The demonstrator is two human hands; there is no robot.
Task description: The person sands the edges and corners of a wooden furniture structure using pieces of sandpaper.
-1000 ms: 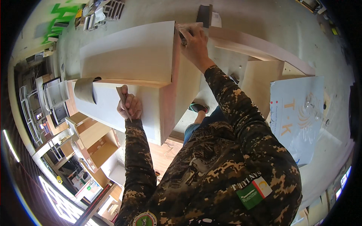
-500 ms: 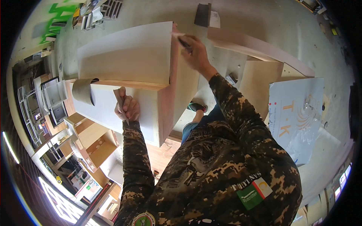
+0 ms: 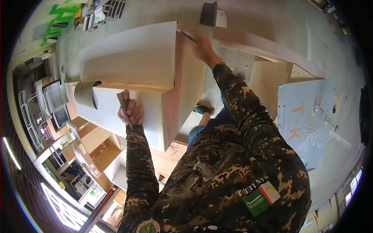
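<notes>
Brown folded strip (image 3: pixel 122 104): partly covered by the fingers of the left hand (image 3: pixel 135 112); whether paper or something stiffer, I cannot tell.
Dark slim tool (image 3: pixel 189 37): mostly hidden in the right hand (image 3: pixel 201 44); its kind is hard to make out, and whether its tip touches wood I cannot tell.
Rims of the view: far-left shelving is small and bent; the shirt's lower part is cut off at six o'clock.
Left grip: at nine o'clock, thumb and fingers pinching the strip, which runs from about eleven to five along the hand.
Right grip: at twelve o'clock, fingers closed round the tool, which points toward ten.
White-faced wooden box (image 3: pixel 153 112): spans nine to twelve o'clock; the left hand is over its lower white face, the right hand at its far right corner.
Pinkish wooden end face (image 3: pixel 171 110): borders the box on its three o'clock side, running from the right hand down toward six.
Brown curled sheet (image 3: pixel 86 95): lies over the box's edge, well apart from the left hand, toward ten.
Bare grey floor (image 3: pixel 330 42): opens out at two o'clock, beyond the long pale wooden board (image 3: pixel 268 46).
Blue-grey flat cardboard (image 3: pixel 305 120): at three o'clock, well apart from both hands.
</notes>
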